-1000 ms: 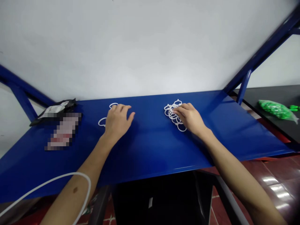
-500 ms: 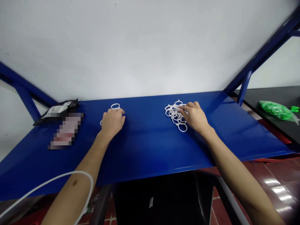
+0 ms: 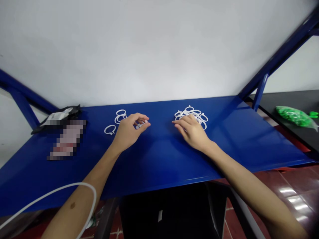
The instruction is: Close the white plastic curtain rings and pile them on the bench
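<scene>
My left hand (image 3: 132,129) is raised a little over the blue table (image 3: 159,159), its fingers and thumb curled around white plastic rings (image 3: 139,125), partly hidden in the palm. Beside it, to the left, lie a few more white rings (image 3: 121,117), with one loose open ring (image 3: 110,129) slightly nearer to me. My right hand (image 3: 191,131) hovers at the near side of a pile of white rings (image 3: 196,114) with small knobs. Its fingers point left, slightly apart from the thumb, and no ring shows in them. The hand covers part of the pile.
On the left lie a black plastic package (image 3: 59,116) and a blurred-out pinkish packet (image 3: 68,139). A white cable (image 3: 62,186) loops over my left forearm. Blue frame bars (image 3: 260,93) rise at both sides. A bag of green pieces (image 3: 295,116) rests on a dark surface at right.
My left hand has moved right from the loose rings, uncovering them, and now shows white rings in its grasp. My right hand has shifted left and nearer, across the front of the pile.
</scene>
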{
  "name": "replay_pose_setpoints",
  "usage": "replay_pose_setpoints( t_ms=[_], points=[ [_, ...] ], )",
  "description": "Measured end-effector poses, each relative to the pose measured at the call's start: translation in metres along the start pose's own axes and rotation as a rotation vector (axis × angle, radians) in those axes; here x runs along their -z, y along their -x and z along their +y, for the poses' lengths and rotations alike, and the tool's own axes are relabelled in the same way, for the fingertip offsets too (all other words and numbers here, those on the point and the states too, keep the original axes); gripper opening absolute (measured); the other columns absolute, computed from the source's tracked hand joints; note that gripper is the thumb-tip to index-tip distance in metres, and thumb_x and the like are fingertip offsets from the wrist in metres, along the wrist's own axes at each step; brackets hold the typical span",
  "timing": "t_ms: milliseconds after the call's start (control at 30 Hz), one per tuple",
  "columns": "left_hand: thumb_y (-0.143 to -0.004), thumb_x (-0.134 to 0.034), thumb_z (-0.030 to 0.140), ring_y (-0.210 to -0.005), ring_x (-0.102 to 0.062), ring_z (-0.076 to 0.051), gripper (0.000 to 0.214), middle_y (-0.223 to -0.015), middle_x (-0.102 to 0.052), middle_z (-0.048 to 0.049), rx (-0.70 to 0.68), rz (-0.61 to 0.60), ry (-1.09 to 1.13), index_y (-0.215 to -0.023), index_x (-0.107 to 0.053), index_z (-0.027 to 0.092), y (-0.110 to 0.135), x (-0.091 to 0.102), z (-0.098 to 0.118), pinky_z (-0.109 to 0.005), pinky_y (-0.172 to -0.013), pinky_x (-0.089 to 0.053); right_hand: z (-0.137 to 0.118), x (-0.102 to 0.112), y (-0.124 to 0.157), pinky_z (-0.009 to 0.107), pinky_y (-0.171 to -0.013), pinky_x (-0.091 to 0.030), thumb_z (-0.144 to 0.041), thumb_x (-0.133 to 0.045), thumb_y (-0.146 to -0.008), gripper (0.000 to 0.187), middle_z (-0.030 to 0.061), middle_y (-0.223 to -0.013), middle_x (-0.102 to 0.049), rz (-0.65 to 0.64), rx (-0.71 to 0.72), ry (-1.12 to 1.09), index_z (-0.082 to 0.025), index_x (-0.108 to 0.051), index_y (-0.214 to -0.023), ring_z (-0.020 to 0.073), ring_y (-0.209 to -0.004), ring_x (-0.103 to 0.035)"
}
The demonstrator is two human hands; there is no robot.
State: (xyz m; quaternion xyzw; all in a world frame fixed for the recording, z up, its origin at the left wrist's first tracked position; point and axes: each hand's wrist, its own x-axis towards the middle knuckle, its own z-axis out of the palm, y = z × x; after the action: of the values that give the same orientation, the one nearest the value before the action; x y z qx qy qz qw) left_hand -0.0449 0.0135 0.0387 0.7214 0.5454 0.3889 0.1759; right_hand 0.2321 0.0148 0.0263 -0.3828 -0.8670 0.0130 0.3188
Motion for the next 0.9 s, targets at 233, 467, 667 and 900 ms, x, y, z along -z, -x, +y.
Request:
replay_pose_setpoints(
  t_ms=[233,467,667,900],
  points=[
    [-0.084,-0.076,0.038,-0.077,-0.065,-0.014,0.022,-0.088,-0.072,-0.0007,0.034,-0.132,0.382,-0.098,-0.072,0.022,0.017,-0.027,0.019,-0.027,-0.074,-0.052,-0.029,-0.022,0.006,0.041,-0.082,-0.053,-0.048,-0.054,-0.101,0.046,0.0144,-0.11,-0.067,-0.149,0.106,-0.108,-0.012,-0.06,-0.128,0.0251,-0.092,-0.059],
    [-0.078,-0.082,0.039,-0.084,-0.07,-0.016,0.029,-0.088,-0.073,-0.0032,0.19,-0.211,0.702,-0.095,-0.071,0.019,0.021,-0.042,0.021,-0.029,-0.08,-0.057,-0.025,-0.035,0.005,0.036,-0.076,-0.05,-0.041,-0.052,-0.103,0.03,0.0108,-0.098,-0.066,-0.179,0.05,-0.055,-0.014,-0.065,-0.107,0.0227,-0.086,-0.058],
    [-0.077,-0.082,0.04,-0.077,-0.068,-0.014,0.028,-0.083,-0.073,-0.0025,0.304,-0.163,0.791,-0.092,-0.072,0.018,0.02,-0.046,0.017,-0.028,-0.077,-0.055,-0.018,-0.037,0.005,0.03,-0.073,-0.048,-0.034,-0.054,-0.103,0.021,0.0056,-0.09,-0.066,-0.161,-0.046,-0.218,-0.018,-0.064,-0.094,0.0174,-0.081,-0.06],
    [-0.079,-0.078,0.032,-0.074,-0.062,-0.012,0.017,-0.079,-0.069,-0.0007,0.358,-0.067,0.766,-0.084,-0.069,0.019,0.014,-0.04,0.015,-0.025,-0.072,-0.048,-0.013,-0.024,0.001,0.027,-0.063,-0.044,-0.034,-0.062,-0.097,0.018,0.0001,-0.077,-0.066,-0.06,-0.222,-0.4,-0.02,-0.063,-0.086,0.0121,-0.064,-0.057]
  ],
)
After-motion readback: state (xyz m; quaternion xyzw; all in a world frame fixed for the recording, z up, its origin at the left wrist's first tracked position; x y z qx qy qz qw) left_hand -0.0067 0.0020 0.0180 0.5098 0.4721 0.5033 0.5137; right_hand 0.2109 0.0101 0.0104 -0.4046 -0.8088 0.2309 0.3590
